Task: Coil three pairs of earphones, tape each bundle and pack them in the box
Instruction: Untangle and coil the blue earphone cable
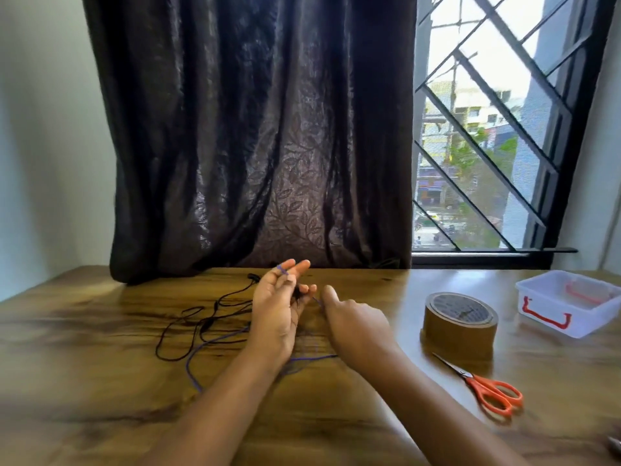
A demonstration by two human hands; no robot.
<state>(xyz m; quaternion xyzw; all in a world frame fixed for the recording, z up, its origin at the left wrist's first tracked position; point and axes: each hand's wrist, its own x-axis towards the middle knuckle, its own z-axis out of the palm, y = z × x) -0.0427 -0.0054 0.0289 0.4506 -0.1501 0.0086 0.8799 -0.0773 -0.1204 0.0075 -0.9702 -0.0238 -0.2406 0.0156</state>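
Head view: holding purple earphone cord [190,366] looped round outstretched left hand [279,311] fingers, pinned by thumb; pinching its slack with curled right hand [356,326].

**Tabletop stock count**

- Earphones: two pairs can be counted, the black earphones [208,322] and the purple earphones [193,375]. One small dark lump in a palm is too blurred to class.
- Tape roll [458,326]: one, brown.
- Scissors [484,386]: one pair, orange-handled.
- Box [598,314]: one, clear plastic, with two red latches, a front latch [544,317] and a rear latch [584,294].
- Hands: two, the left hand [275,311] and the right hand [356,327].
- Tabletop [100,348]: one, wooden.
- Curtain [255,129]: one, dark.
- Window [504,129]: one, barred.
- Unidentified item cut off at the lower right edge: one.
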